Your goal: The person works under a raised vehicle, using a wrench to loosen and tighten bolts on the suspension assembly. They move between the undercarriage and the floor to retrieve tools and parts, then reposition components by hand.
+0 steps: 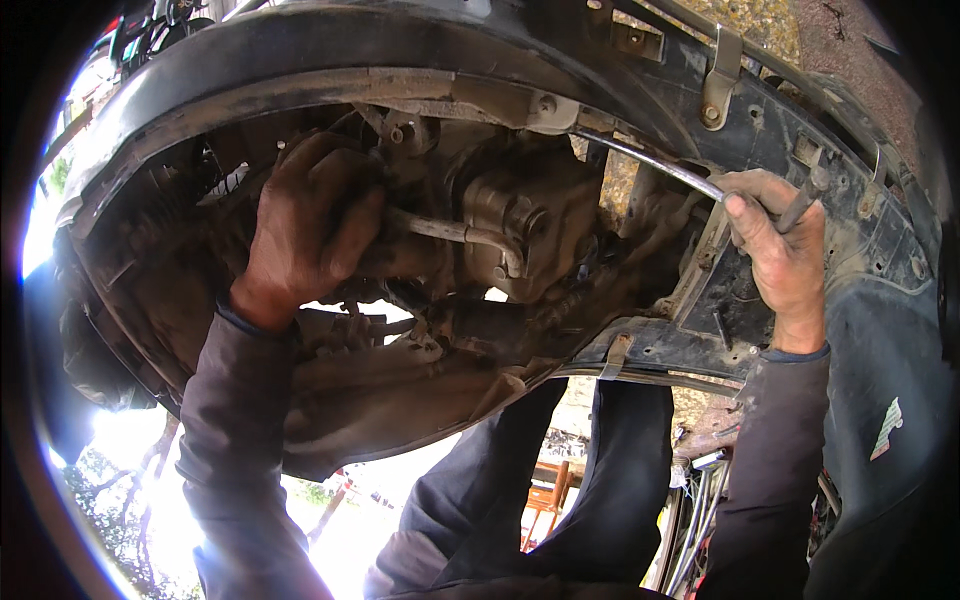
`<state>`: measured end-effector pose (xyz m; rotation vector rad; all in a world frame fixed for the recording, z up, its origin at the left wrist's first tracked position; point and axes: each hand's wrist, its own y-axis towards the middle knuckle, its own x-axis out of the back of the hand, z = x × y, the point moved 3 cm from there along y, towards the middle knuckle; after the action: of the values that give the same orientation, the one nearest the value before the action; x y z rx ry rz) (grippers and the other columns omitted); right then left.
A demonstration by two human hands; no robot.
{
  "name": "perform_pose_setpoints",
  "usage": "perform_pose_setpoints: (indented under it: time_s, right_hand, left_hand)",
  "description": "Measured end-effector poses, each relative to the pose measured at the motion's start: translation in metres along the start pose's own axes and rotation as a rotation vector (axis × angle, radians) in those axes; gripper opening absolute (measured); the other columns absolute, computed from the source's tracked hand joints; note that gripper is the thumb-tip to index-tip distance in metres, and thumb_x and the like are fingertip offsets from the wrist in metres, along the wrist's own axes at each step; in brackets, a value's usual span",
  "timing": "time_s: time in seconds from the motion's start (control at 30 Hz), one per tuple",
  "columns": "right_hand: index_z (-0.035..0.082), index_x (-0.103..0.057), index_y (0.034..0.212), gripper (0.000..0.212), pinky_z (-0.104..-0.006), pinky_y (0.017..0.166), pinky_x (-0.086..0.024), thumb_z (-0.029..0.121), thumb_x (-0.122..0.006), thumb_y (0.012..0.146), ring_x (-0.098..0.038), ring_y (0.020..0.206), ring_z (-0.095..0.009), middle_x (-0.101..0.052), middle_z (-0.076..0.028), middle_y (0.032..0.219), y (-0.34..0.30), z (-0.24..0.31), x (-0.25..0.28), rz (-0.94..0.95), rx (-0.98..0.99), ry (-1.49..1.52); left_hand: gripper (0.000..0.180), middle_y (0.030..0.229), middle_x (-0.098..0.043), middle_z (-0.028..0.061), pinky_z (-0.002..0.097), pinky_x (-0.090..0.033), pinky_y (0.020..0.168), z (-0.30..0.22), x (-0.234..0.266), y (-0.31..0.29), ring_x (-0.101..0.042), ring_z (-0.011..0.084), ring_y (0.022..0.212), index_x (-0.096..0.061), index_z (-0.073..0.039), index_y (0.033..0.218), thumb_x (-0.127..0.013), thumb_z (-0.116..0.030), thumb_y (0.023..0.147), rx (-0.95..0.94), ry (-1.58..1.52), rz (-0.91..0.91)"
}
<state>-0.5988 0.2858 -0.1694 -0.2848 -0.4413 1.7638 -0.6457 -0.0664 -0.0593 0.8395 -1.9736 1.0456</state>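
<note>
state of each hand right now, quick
Left hand: curled at a bent metal bar; whether it grips it cannot be told.
Right hand: closed around a shiny metal rod.

The left hand [315, 225] hides whatever its fingers touch. The lower edge cuts off both sleeves [240, 425]. The label's [886, 430] print is too small to read.

the head view looks down from close by, past both forearms [237, 420], onto grimy machinery [496, 208].

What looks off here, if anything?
Nothing looks clearly broken or spilled. The metal housing right of the left hand stands out as grimy, its surface dulled brown; deep shadow hides parts around it.
</note>
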Motion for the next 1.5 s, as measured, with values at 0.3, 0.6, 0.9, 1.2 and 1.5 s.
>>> perform_pose_setpoints:
  time_s: [0.3, 0.6, 0.9, 1.2, 1.5]
  right_hand:
    - [-0.001, -0.07, 0.1, 0.016, -0.022, 0.057, -0.039, 0.012, -0.065, 0.092, -0.05, 0.064, -0.005, -0.061, 0.001, 0.075, 0.0, -0.008, 0.0, 0.024, -0.041, -0.023]
    - [0.001, -0.069, 0.1, 0.015, -0.0204, 0.056, -0.036, 0.013, -0.065, 0.092, -0.047, 0.063, -0.003, -0.058, 0.003, 0.073, 0.0, -0.008, -0.008, 0.011, 0.14, -0.226]
    - [0.001, -0.069, 0.098, 0.013, -0.021, 0.051, -0.035, 0.011, -0.069, 0.09, -0.047, 0.058, -0.003, -0.057, 0.004, 0.067, 0.008, -0.013, -0.005, 0.027, 0.012, -0.052]
    - [0.003, -0.071, 0.095, 0.011, -0.0194, 0.046, -0.033, 0.013, -0.069, 0.09, -0.045, 0.052, -0.003, -0.055, 0.005, 0.064, 0.01, -0.031, -0.002, 0.068, -0.214, 0.222]
    - [0.004, -0.068, 0.089, 0.011, -0.0197, 0.04, -0.028, 0.016, -0.07, 0.089, -0.038, 0.046, -0.003, -0.049, 0.005, 0.059, 0.013, -0.043, -0.005, 0.047, -0.289, 0.299]
  left_hand:
    - [0.022, 0.101, -0.061, 0.022, 0.0449, -0.048, 0.081, 0.019, 0.005, 0.014, -0.058, 0.0407, 0.093, -0.063, 0.002, 0.1, -0.061, -0.008, 0.08, -0.15, 0.144, -0.068]
    - [0.037, 0.114, -0.06, 0.0203, 0.0477, -0.045, 0.092, 0.064, -0.008, 0.017, -0.056, 0.0423, 0.106, -0.058, 0.005, 0.114, -0.069, -0.011, 0.082, -0.493, 0.337, -0.094]
    - [0.036, 0.116, -0.063, 0.0177, 0.0414, -0.048, 0.094, 0.091, -0.012, 0.037, -0.06, 0.0345, 0.11, -0.061, -0.004, 0.119, -0.067, -0.018, 0.086, -0.289, 0.234, 0.15]
    - [0.038, 0.122, -0.062, 0.0179, 0.0405, -0.048, 0.095, 0.114, -0.025, 0.038, -0.059, 0.0334, 0.114, -0.059, -0.004, 0.123, -0.064, -0.022, 0.09, -0.11, 0.275, 0.218]
    - [0.021, 0.095, -0.067, 0.0182, 0.0317, -0.051, 0.068, -0.02, 0.028, -0.006, -0.063, 0.0212, 0.078, -0.061, 0.009, 0.108, -0.057, -0.002, 0.09, 0.145, -0.189, -0.234]
